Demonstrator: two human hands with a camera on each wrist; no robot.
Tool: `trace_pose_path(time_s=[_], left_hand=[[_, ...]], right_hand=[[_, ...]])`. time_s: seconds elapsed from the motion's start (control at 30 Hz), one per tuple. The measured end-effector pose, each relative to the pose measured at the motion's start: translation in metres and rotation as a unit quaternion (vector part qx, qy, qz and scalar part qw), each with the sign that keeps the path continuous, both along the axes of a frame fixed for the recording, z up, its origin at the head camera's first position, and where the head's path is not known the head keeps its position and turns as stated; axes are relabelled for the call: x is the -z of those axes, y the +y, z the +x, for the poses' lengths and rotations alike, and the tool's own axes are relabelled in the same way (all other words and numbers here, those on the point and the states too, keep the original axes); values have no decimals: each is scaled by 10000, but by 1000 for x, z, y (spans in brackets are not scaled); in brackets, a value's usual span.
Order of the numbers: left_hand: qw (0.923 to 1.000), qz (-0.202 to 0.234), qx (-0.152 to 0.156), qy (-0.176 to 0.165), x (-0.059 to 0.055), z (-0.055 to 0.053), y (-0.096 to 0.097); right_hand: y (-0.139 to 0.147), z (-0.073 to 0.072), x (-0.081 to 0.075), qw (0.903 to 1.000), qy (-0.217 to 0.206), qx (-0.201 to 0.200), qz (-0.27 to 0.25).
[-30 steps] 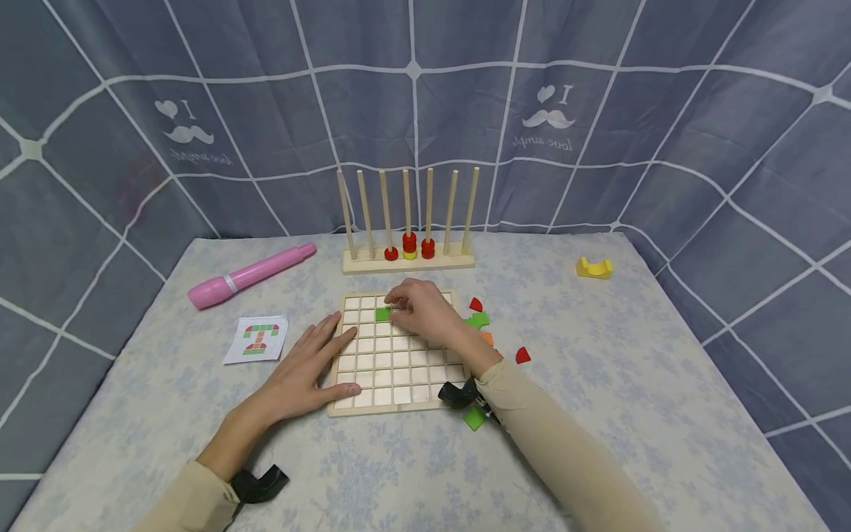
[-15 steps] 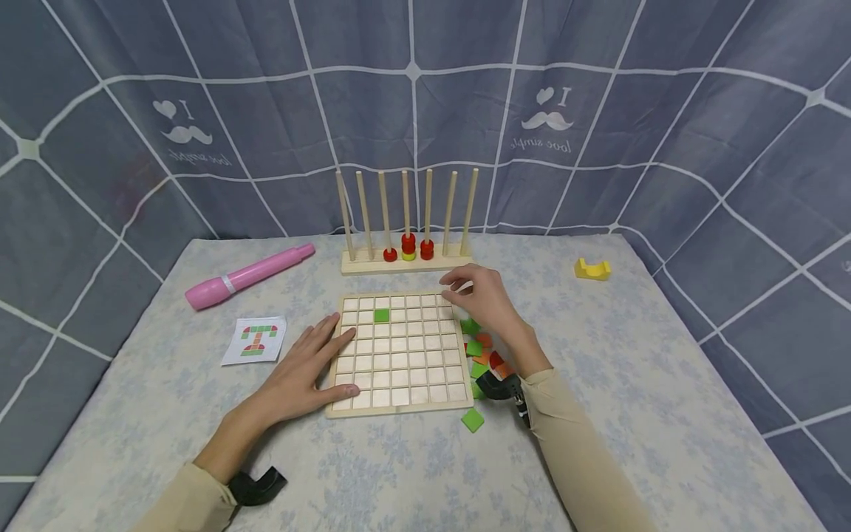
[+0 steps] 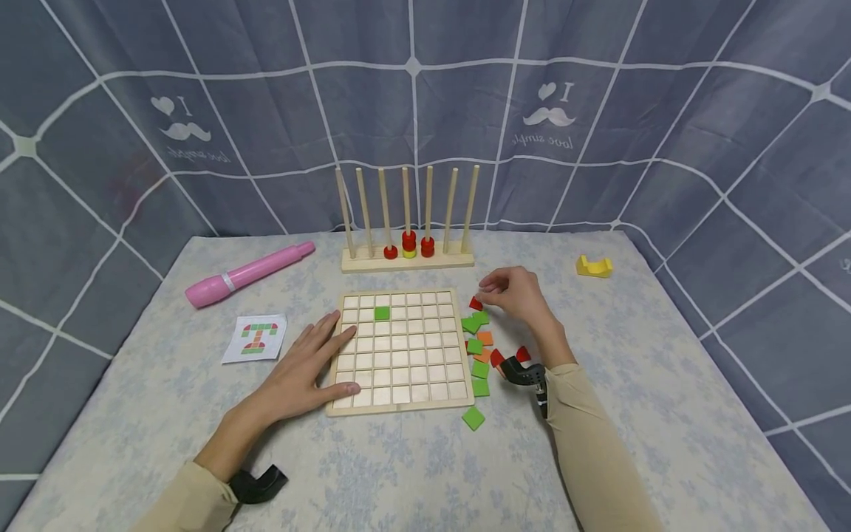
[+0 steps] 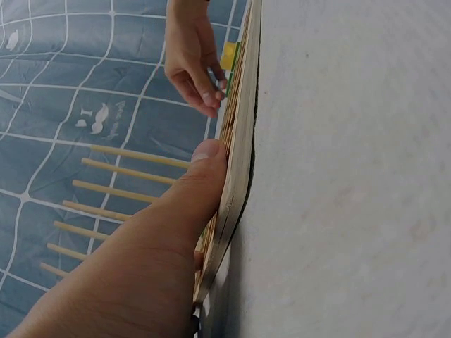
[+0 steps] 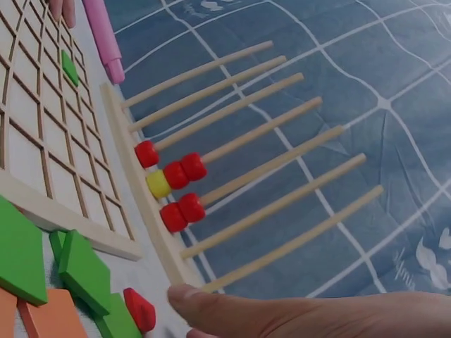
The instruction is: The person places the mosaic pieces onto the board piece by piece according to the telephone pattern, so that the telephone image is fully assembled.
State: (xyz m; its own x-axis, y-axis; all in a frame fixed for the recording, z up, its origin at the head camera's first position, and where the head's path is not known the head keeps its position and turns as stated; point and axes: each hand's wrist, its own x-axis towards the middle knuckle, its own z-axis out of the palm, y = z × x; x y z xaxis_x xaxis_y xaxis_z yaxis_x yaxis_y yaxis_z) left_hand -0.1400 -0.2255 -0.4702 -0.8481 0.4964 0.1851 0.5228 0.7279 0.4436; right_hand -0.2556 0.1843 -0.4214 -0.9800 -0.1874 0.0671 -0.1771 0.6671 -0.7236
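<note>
My left hand (image 3: 309,369) lies spread along the left edge of a wooden grid board (image 3: 399,407), thumb and fingers resting on its frame. One green square tile (image 3: 382,313) sits in a cell of the second row. To the right of the board's far corner is my right hand (image 3: 518,294), fingers loosely bent, with a red quarter-round tile (image 3: 476,304) right by the fingertips. In the right wrist view, a gap shows between the thumb (image 5: 211,304) and that red tile (image 5: 139,310). Several green tiles (image 3: 481,369) and orange tiles (image 3: 484,338) lie loose along the board's right side.
Behind the board stands a wooden peg rack (image 3: 408,262) with red beads and a yellow one. A pattern card (image 3: 255,339) and a pink stick (image 3: 249,275) lie left. A yellow block (image 3: 594,267) is at the far right. More red tiles (image 3: 523,355) lie near my right wrist.
My right hand has left the green tile in the grid and moved right, past the board's edge, to the red tile. My left hand has stayed on the board.
</note>
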Motion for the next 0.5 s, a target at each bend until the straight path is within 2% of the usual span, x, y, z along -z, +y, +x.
trace_pose_path(time_s=[0.23,0.5], left_hand=[[10000,-17,-22,-48,-1,-2,2],[10000,-1,-38,-74,-2,0,2]], right_hand=[[-2,-1,5,9989,-115,-272,369],[-8,-1,9,9991,-156,-322,241]])
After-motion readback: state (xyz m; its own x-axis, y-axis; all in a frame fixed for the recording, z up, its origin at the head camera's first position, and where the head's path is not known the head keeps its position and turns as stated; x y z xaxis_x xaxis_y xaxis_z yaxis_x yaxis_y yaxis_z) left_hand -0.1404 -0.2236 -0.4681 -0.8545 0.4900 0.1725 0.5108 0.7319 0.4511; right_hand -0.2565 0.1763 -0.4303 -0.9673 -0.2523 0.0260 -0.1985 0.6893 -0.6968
